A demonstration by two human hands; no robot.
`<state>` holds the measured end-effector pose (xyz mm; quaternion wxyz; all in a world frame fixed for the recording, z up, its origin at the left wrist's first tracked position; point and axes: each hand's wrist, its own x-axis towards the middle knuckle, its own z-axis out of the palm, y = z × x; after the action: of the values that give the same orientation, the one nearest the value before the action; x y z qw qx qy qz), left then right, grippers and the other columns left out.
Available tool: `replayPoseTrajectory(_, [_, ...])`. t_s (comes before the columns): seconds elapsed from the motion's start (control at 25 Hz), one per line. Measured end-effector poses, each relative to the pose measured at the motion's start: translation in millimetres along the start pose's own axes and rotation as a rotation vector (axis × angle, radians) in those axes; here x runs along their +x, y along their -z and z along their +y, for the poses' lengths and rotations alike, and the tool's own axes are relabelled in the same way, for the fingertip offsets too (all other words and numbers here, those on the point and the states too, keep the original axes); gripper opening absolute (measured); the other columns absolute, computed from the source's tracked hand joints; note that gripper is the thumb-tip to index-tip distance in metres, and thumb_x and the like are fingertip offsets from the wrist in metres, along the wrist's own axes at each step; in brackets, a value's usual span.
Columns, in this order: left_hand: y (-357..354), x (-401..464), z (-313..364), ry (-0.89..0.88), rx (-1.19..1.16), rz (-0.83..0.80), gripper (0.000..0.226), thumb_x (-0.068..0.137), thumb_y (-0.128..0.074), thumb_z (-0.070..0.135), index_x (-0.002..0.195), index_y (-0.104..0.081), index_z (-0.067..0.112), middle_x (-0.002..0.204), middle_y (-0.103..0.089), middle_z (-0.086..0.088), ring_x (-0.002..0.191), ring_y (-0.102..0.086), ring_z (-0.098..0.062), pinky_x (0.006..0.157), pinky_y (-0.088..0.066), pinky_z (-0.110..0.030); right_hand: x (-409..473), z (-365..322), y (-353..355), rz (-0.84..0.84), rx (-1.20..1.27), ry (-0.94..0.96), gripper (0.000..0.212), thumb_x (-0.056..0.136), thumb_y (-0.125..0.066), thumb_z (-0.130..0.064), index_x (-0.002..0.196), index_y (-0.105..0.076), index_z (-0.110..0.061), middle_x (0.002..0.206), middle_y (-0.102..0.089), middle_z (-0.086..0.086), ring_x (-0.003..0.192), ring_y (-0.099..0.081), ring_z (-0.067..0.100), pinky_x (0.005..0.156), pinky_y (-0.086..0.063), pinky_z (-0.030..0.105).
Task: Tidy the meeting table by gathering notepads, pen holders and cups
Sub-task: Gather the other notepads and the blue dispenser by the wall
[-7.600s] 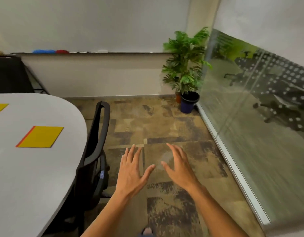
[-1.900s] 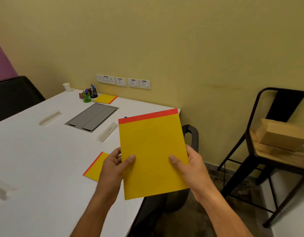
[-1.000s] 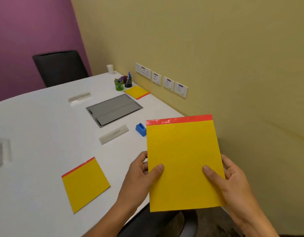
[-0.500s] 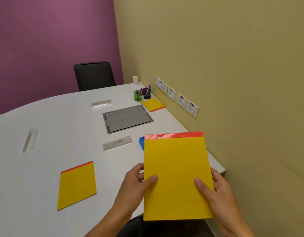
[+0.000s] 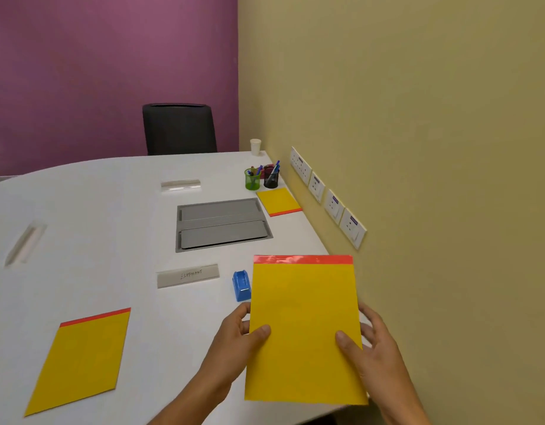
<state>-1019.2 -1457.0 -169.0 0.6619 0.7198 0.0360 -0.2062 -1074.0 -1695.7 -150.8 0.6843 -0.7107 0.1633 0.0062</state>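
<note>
The left hand [image 5: 239, 338] and the right hand [image 5: 367, 345] are both closed on a yellow notepad [image 5: 303, 326] with a red binding strip along its top edge; a thumb is pressed on its face from each side and the fingers are curled behind, so the grip is narrow and pinching, not spread. The pad is held off the white meeting table [image 5: 111, 240], tilted toward the viewer, probably so that it can be carried flat and set onto another pad without bending. Just left of the held pad a small blue object [image 5: 241, 285] rests on the table, possibly a stapler or a tape dispenser, though this cannot be settled from the view. Further left of the held pad a grey name plate [image 5: 187, 276] stands, and well to its lower left a second yellow notepad [image 5: 80, 360] lies flat. Beyond the held pad a grey cable hatch [image 5: 222, 223] is set into the table, with a third yellow notepad [image 5: 278, 201] against the wall side; behind that, a green pen holder [image 5: 252, 179] and a dark pen holder [image 5: 271, 177] are grouped, with a white paper cup [image 5: 255, 146] at the far corner. The gathering is judged to be well under way near that corner.
</note>
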Motion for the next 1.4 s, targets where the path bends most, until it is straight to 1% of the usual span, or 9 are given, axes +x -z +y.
replayPoseTrajectory(0.2, [-27,41,6,0.026,0.06,0.098,0.03,0.097,-0.059,0.027,0.126,-0.051,0.033,0.114,-0.071,0.003,0.096,-0.072,-0.017,0.091,-0.056,-0.043,61,-10,29,-0.07,-0.074,0.006,0.058,0.094,-0.065,-0.023,0.139,-0.035,-0.044,0.124,-0.058,-0.011,0.095,-0.071,0.012,0.06,-0.056,0.02])
replayPoseTrajectory(0.44, [-75,78,17,0.1,-0.064,0.324,0.044,0.098,-0.057,0.026,0.139,-0.042,0.025,0.126,-0.061,-0.003,0.105,-0.063,-0.021,0.087,-0.048,-0.039,125,11,58,-0.234,-0.173,-0.069,0.062,0.092,-0.069,-0.035,0.143,-0.035,-0.044,0.138,-0.051,-0.008,0.126,-0.053,0.017,0.101,-0.051,0.046])
replayPoseTrajectory(0.6, [-80,103,21,0.135,-0.075,0.388,0.047,0.098,-0.057,0.027,0.141,-0.041,0.026,0.132,-0.057,-0.004,0.113,-0.06,-0.026,0.096,-0.047,-0.046,161,24,63,-0.299,-0.231,-0.084,0.054,0.093,-0.068,-0.029,0.138,-0.04,-0.041,0.135,-0.058,-0.005,0.124,-0.057,0.02,0.102,-0.051,0.048])
replayPoseTrajectory(0.68, [-77,117,24,0.147,-0.044,0.382,0.044,0.098,-0.056,0.028,0.14,-0.041,0.029,0.135,-0.057,-0.004,0.114,-0.06,-0.026,0.099,-0.047,-0.049,180,25,60,-0.314,-0.26,-0.108,0.06,0.092,-0.068,-0.032,0.142,-0.035,-0.041,0.135,-0.056,-0.003,0.117,-0.062,0.022,0.098,-0.054,0.048])
replayPoseTrajectory(0.84, [-57,143,39,0.111,0.017,0.315,0.029,0.102,-0.051,0.024,0.127,-0.043,0.037,0.127,-0.058,0.002,0.102,-0.061,-0.018,0.089,-0.045,-0.042,202,19,42,-0.305,-0.312,-0.117,0.078,0.089,-0.068,-0.042,0.151,-0.02,-0.041,0.141,-0.047,-0.005,0.118,-0.061,0.026,0.099,-0.053,0.052])
replayPoseTrajectory(1.0, [-29,178,49,0.114,0.112,0.22,0.029,0.102,-0.049,0.029,0.128,-0.045,0.04,0.121,-0.058,0.009,0.1,-0.061,-0.015,0.086,-0.045,-0.041,229,10,21,-0.228,-0.288,-0.09,0.096,0.089,-0.07,-0.032,0.154,0.0,-0.042,0.139,-0.041,-0.005,0.122,-0.054,0.024,0.103,-0.048,0.055])
replayPoseTrajectory(1.16, [8,226,44,0.124,0.09,0.151,0.029,0.103,-0.047,0.03,0.13,-0.046,0.04,0.127,-0.061,0.005,0.102,-0.063,-0.016,0.083,-0.047,-0.037,266,4,-18,-0.187,-0.304,-0.04,0.096,0.092,-0.069,-0.023,0.154,0.003,-0.04,0.134,-0.034,-0.012,0.119,-0.041,0.015,0.108,-0.044,0.051])
replayPoseTrajectory(1.28, [13,250,39,0.129,0.02,0.179,0.027,0.104,-0.045,0.029,0.128,-0.043,0.04,0.125,-0.059,0.005,0.098,-0.062,-0.013,0.077,-0.046,-0.034,284,14,-30,-0.163,-0.306,-0.127,0.089,0.092,-0.068,-0.026,0.154,-0.004,-0.038,0.137,-0.039,-0.006,0.118,-0.047,0.02,0.106,-0.045,0.052])
replayPoseTrajectory(1.4, [12,274,33,0.123,0.004,0.206,0.028,0.104,-0.044,0.03,0.13,-0.04,0.039,0.127,-0.056,0.005,0.103,-0.061,-0.017,0.082,-0.046,-0.036,290,24,-38,-0.166,-0.312,-0.188,0.061,0.094,-0.067,-0.027,0.139,-0.028,-0.039,0.141,-0.049,0.0,0.116,-0.054,0.021,0.097,-0.049,0.041])
